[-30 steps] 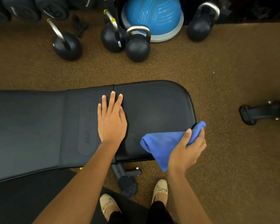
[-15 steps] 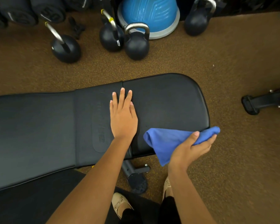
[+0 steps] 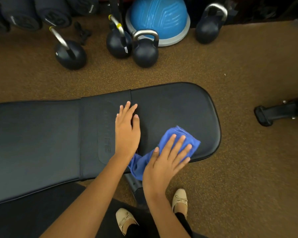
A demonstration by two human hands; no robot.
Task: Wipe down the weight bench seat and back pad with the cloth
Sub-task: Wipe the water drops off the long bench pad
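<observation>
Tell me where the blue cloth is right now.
In the head view, the blue cloth lies on the near right part of the seat pad, pressed under the right hand, just right of the left hand.

The cloth (image 3: 137,164) is blue against the black bench (image 3: 170,107). The floor (image 3: 248,169) is brown, speckled with yellow flecks. The kettlebells (image 3: 145,53) are black with silver handles, the dome (image 3: 158,14) blue with a grey rim, the shoes (image 3: 179,198) beige.

Bare forearms (image 3: 100,189), black trousers (image 3: 138,229), beige ballet flats (image 3: 180,198) with small bows.
</observation>
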